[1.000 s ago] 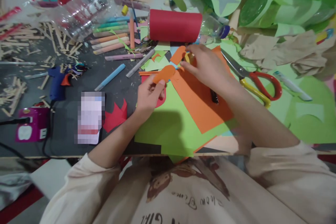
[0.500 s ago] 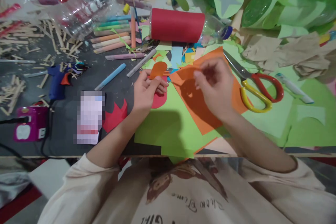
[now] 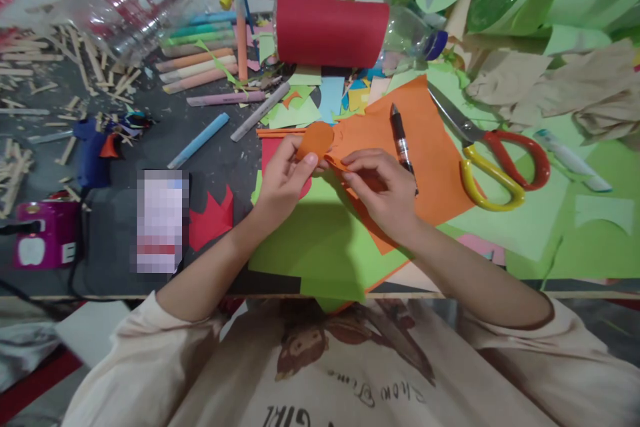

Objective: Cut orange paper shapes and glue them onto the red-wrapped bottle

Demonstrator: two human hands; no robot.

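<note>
My left hand (image 3: 287, 177) is closed on an orange paper cutout (image 3: 317, 139) with a rounded end, thumb on top. Close beside it, my right hand (image 3: 377, 183) pinches a small curled piece of orange paper (image 3: 336, 161). Both pieces are near each other; whether they touch I cannot tell. Below the right hand lies an orange paper sheet (image 3: 435, 173) with a ragged left edge, and a black pen (image 3: 399, 137) rests on it. Red paper (image 3: 271, 150) shows partly behind my left hand. Thin orange strips (image 3: 280, 133) lie above that.
Scissors (image 3: 467, 130) with red and yellow handles lie at the right. A red-wrapped bottle (image 3: 333, 30) lies across the back. Green paper (image 3: 310, 233) covers the table front. A phone (image 3: 160, 220), glue gun (image 3: 93, 153), markers (image 3: 199, 140) and wooden sticks (image 3: 75, 60) are leftward.
My right hand has moved left and down from above the orange sheet to beside my left hand, uncovering the pen. The left hand still holds the cutout. The view has shifted slightly.
</note>
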